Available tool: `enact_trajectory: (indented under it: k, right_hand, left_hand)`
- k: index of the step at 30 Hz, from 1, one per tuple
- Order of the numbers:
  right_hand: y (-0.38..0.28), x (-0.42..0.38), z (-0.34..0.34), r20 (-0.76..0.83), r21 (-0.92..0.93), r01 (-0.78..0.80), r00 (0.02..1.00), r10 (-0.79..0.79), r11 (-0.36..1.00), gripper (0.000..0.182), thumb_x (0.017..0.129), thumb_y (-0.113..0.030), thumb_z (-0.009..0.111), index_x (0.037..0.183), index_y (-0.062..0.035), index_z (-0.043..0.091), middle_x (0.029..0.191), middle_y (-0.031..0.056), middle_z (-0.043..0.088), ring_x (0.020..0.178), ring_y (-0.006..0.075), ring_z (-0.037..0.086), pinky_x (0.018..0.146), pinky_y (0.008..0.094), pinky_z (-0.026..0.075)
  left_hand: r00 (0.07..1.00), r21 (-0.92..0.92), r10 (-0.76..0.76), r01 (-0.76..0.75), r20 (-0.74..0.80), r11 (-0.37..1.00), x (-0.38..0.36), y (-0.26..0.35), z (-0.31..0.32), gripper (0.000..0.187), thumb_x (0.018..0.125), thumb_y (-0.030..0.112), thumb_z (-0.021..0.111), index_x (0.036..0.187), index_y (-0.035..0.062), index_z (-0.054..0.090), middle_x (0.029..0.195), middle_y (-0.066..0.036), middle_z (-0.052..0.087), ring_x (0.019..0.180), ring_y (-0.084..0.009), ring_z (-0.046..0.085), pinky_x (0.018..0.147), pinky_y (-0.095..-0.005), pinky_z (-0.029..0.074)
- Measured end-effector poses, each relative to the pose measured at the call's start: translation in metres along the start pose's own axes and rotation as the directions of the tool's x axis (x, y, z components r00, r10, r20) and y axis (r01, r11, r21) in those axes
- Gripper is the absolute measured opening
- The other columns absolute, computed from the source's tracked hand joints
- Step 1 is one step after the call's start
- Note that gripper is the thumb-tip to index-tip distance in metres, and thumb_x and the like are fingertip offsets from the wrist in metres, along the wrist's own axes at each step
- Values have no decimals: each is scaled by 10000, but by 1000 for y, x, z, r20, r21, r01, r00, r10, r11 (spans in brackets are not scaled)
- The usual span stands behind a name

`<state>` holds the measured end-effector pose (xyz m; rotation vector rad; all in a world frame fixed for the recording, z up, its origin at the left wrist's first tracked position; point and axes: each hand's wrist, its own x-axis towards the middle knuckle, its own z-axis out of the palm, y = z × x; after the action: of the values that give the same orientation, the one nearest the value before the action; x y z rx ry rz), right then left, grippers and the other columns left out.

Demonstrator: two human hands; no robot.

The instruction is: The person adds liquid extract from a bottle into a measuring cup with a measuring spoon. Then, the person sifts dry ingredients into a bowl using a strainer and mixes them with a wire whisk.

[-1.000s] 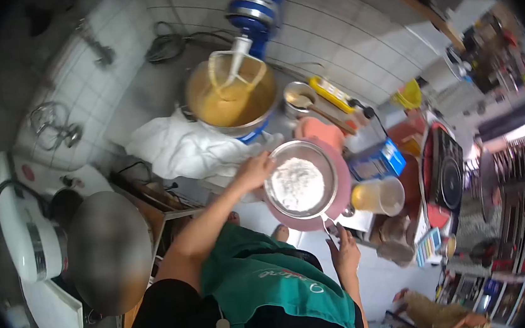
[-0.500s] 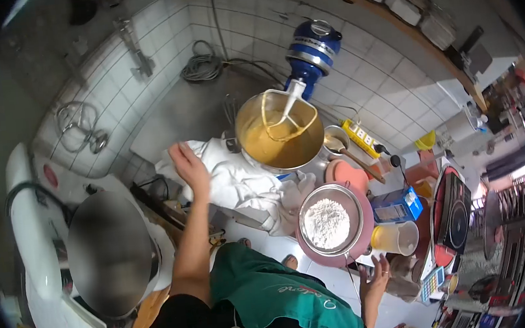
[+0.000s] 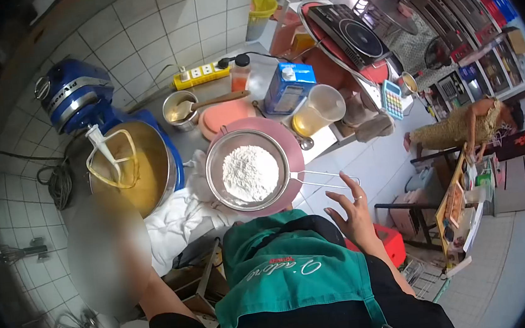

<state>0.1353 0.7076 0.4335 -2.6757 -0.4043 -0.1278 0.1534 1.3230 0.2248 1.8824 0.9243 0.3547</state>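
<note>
A metal sieve heaped with white flour rests on a pink bowl, its wire handle pointing right. Close to the handle's end is my right hand, fingers apart, holding nothing. A blurred patch hides most of my left hand, beside the white cloth and just below the steel mixer bowl; its fingers cannot be made out. Yellow-brown batter fills part of that bowl. Above it, a coated beater hangs from the tilted head of the blue mixer.
Behind the sieve stand a small pot with a wooden-handled tool, a blue carton, a jug with yellow liquid and a yellow power strip. An induction cooker is farther back. Another person is at the right.
The view has turned to the right, so the mixer and sieve appear farther left. My right hand is now nearer the sieve handle. My left hand, earlier visible by the cloth, is now mostly blurred out.
</note>
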Motion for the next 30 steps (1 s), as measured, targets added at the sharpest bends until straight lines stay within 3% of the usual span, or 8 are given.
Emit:
enact_trajectory:
  k: [7,14,17,18,19,22,26,30]
  right_hand:
    - [-2,20,8,-20,148,149,989,-147,978,394,701,-122,765,1072,-96,637,1325,180,453,1175,362,468,961,454,411]
    - [-8,76,16,24,456,433,867,-497,777,324,724,-100,748,1036,-66,666,1192,160,532,1080,314,534,893,400,466]
    - [-16,101,23,79,693,417,768,-636,589,348,837,-177,649,1154,-41,605,1172,166,541,1072,313,539,897,397,452]
    - [-26,107,22,113,798,323,749,-653,509,364,854,-186,628,1187,-48,580,1173,158,541,1067,319,539,899,394,445]
    - [-35,111,25,151,879,215,723,-675,427,379,871,-194,607,1220,-54,555,1174,149,541,1062,325,539,901,391,439]
    - [-49,100,33,273,954,-87,657,-703,289,478,981,-213,453,1371,16,299,1160,165,550,1090,253,548,941,356,421]
    - [-29,107,27,520,849,-371,710,-475,376,445,966,-161,497,1329,25,319,1012,112,621,899,166,618,781,299,487]
    - [21,149,14,189,551,350,832,-522,757,614,905,-123,573,1433,-75,262,941,223,621,729,355,629,629,407,494]
  left_hand:
    - [866,-244,70,-216,-494,946,2,-38,-104,215,972,234,446,864,48,453,771,-55,518,770,-176,525,736,-331,435]
    - [589,-180,121,-425,-799,887,-212,159,-29,296,998,305,401,858,52,464,771,-42,497,734,-126,487,636,-251,415]
    - [914,-891,-93,-356,-395,283,-297,200,37,291,974,337,439,1052,63,500,852,-57,537,713,-119,505,592,-233,445]
    - [981,-897,-32,-161,-191,411,-332,192,64,333,943,301,498,1150,44,457,933,-64,556,766,-133,531,641,-257,455]
    - [973,-566,227,-211,-45,797,-347,194,85,339,922,226,520,1188,31,440,976,-116,572,822,-203,565,672,-334,471]
    - [752,90,495,-584,436,807,-370,261,140,337,880,141,546,1138,-55,454,845,-232,615,728,-417,604,643,-457,480]
    - [798,17,416,-470,436,883,-366,280,149,182,842,148,614,972,22,606,819,-157,626,718,-348,612,623,-405,485]
    - [857,132,509,-516,84,847,-323,240,143,209,845,137,617,1016,17,606,886,-142,598,797,-290,598,725,-370,474]
